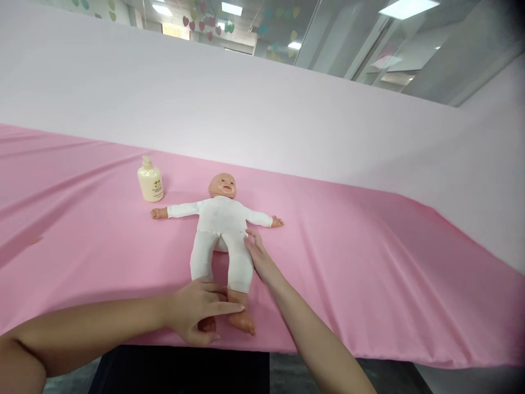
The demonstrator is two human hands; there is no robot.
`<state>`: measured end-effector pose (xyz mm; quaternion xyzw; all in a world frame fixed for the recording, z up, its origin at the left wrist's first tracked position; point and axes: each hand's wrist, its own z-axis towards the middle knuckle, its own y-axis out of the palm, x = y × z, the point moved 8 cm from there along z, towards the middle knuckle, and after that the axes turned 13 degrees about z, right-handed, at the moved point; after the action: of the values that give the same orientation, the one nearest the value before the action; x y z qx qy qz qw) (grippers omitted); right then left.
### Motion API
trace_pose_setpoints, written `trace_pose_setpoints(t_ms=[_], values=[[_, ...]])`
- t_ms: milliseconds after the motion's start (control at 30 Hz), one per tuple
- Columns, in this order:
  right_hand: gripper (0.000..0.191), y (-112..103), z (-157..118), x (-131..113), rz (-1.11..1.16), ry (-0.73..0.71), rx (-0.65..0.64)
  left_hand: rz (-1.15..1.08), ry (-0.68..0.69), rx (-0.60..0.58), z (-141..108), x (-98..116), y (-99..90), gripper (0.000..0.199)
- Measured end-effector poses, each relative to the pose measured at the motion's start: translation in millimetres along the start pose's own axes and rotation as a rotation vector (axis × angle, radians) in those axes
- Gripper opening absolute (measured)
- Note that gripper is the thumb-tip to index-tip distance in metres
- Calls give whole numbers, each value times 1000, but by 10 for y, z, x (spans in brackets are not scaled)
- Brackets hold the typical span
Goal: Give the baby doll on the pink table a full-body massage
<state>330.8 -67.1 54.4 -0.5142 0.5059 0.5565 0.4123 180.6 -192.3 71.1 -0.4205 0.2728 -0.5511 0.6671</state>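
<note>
A baby doll [221, 219] with a bare head and a white cloth body lies on its back on a pink sheet, arms stretched out to both sides. My left hand [194, 309] lies across its lower legs, fingers stretched out over the shins and the thumb apart below, near one foot. That hand partly hides the doll's leg and foot on the left. Against the outer side of the other thigh rests my right hand [260, 257], its fingers extended upward and not wrapped around the leg.
A cream pump bottle [151, 181] stands upright beyond the doll's hand on the left. The pink sheet [348, 262] is wrinkled and covers the table to its front edge. Behind it rises a white wall [262, 120] with glass above. Something dark sits under the front edge.
</note>
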Motion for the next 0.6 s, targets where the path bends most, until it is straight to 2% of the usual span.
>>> trace_pose_setpoints(t_ms=[133,233,300,367,433,500,600], values=[[42,47,-139,-291,-255,-369,34,-41,-16,141,-24,-33,-133,80],[54,114,-346,-515,-453,-714,56,-22,-75,253,-49,-69,-263,75],[64,261,-575,-622,-549,-1035,-56,-8,-124,296,-57,-97,-333,73],[69,436,-815,-613,-648,-1302,-207,1,-149,298,-49,-112,-365,73],[72,561,-957,-564,-710,-1420,-276,14,-125,288,-30,-94,-370,73],[72,630,-1024,-555,-687,-1444,-270,21,-91,285,-14,-67,-363,71],[61,683,-1094,-587,-589,-1456,-262,-4,-111,277,2,-67,-344,60]])
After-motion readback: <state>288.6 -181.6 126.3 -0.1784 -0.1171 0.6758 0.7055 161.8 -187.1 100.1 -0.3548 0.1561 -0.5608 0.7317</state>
